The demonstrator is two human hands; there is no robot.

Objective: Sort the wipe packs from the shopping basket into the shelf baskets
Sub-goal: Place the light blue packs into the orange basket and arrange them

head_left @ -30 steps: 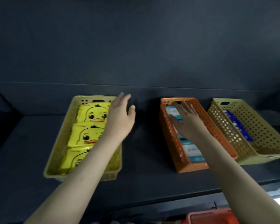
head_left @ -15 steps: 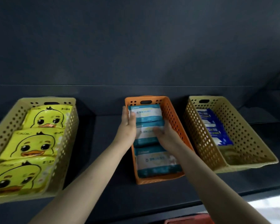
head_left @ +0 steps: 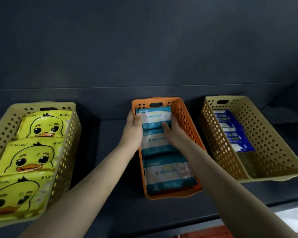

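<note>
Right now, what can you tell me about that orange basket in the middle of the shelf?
The orange basket is a long, narrow tub, plastic by its look, with round holes in its walls and a slot handle in the far end. It stands on the dark shelf between two yellowish baskets, touching neither. Three teal-and-white wipe packs lie in a row inside; the left hand and right hand grip the far pack.

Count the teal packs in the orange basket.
3 in the orange basket: far pack, gripped by left hand and right hand; middle pack; near pack. More may hide beneath.
</note>
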